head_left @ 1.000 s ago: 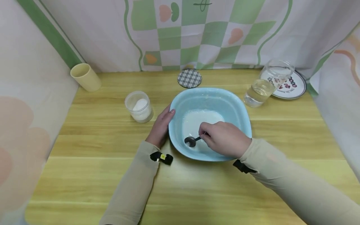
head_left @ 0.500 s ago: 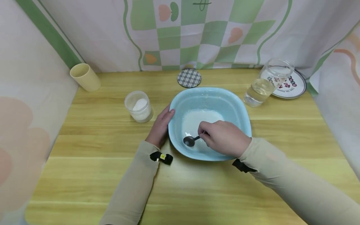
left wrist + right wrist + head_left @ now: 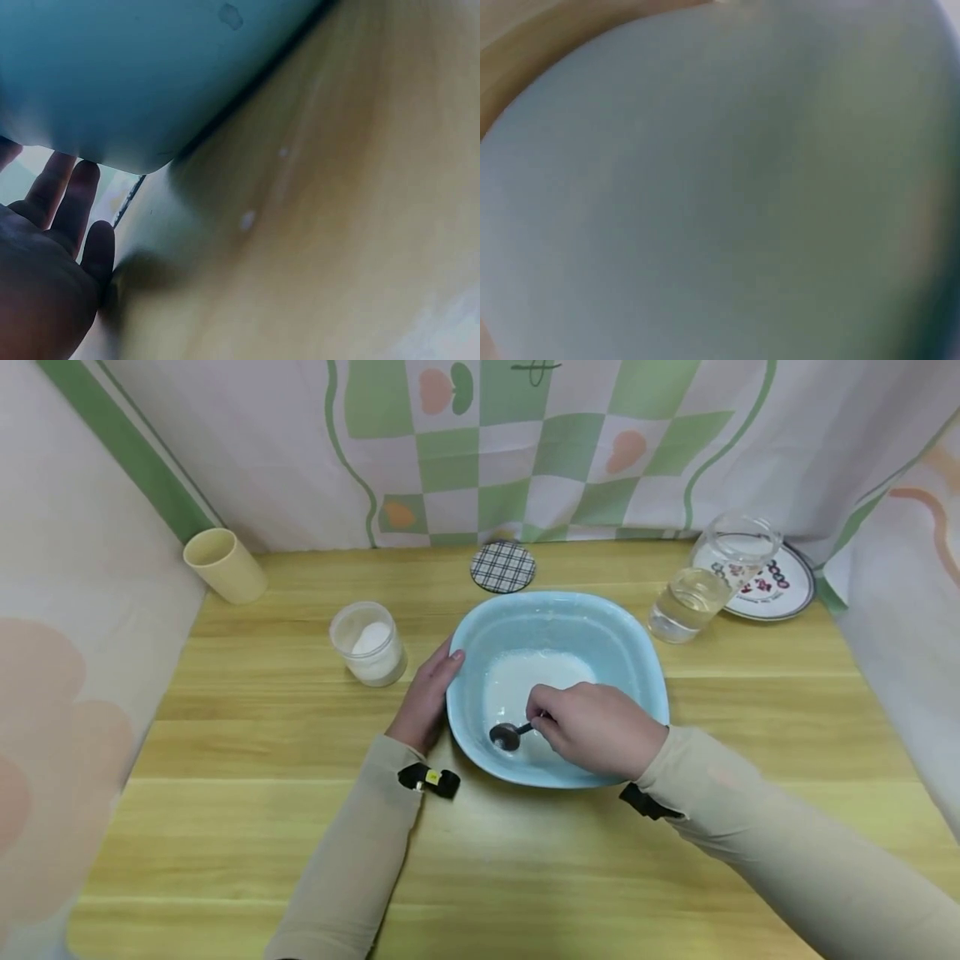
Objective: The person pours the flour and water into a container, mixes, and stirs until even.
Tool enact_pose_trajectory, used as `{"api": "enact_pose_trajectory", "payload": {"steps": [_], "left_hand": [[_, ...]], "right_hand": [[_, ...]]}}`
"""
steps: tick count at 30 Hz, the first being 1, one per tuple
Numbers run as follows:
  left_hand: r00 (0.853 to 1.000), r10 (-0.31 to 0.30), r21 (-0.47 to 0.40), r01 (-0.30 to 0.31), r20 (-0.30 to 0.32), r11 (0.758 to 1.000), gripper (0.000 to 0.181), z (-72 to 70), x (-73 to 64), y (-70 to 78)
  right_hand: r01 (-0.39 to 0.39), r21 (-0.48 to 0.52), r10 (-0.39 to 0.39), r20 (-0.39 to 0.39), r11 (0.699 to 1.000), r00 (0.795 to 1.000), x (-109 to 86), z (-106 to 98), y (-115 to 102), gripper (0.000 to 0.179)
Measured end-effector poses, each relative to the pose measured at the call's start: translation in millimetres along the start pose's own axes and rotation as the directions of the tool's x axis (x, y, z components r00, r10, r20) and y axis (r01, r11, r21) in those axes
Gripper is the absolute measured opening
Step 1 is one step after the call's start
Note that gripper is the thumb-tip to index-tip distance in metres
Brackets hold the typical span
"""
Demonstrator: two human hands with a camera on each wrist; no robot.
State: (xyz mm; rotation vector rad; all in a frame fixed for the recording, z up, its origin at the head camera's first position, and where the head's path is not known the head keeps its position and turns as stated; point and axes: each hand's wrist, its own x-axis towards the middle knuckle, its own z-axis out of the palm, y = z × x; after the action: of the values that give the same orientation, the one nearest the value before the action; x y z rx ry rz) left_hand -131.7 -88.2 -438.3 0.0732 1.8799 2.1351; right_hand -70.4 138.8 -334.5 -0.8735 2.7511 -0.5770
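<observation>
A light blue plastic basin point(image 3: 630, 652) stands mid-table in the head view, with whitish liquid point(image 3: 517, 685) in its bottom. My left hand point(image 3: 427, 697) holds its left side, thumb over the rim. In the left wrist view, the fingers point(image 3: 79, 199) lie against the outer wall. My right hand point(image 3: 596, 731) reaches over the near right rim and pinches the handle of a dark metal spoon point(image 3: 505, 737). The spoon's bowl is in the basin near the front left; part of its handle hides under my fingers. The right wrist view shows mostly the blurred basin wall point(image 3: 705, 180).
Left of the basin stands a clear jar point(image 3: 369, 647) of white powder. A yellow cup point(image 3: 228, 568) is at the back left, a checked round coaster point(image 3: 503, 567) behind the basin. At the back right, a glass jug point(image 3: 693, 593) of clear liquid stands before a patterned plate point(image 3: 780, 585).
The spoon's bowl has shifted slightly to the left within the basin. Both hands keep their grip and nearly the same place.
</observation>
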Motion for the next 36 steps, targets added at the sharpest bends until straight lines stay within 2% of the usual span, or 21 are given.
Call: {"api": "enact_pose_trajectory", "payload": {"steps": [12,26,36], "left_hand": [[1.0,0.002,-0.003,-0.002,-0.006,1.0,0.054,1.0,0.2,1.2],[1.0,0.004,-0.005,-0.004,-0.003,1.0,0.054,0.4,-0.6,0.8],[1.0,0.008,-0.013,-0.008,0.006,1.0,0.053,0.1,0.0,-0.2]], "right_hand": [[0.0,0.009,-0.001,0.021,1.0,1.0,0.6,-1.1,0.1,0.009],[-0.002,0.018,0.002,0.007,1.0,1.0,1.0,-0.6,-0.1,0.009],[0.005,-0.041,-0.006,-0.017,0.999,1.0,0.8,2.1,0.0,0.006]]}}
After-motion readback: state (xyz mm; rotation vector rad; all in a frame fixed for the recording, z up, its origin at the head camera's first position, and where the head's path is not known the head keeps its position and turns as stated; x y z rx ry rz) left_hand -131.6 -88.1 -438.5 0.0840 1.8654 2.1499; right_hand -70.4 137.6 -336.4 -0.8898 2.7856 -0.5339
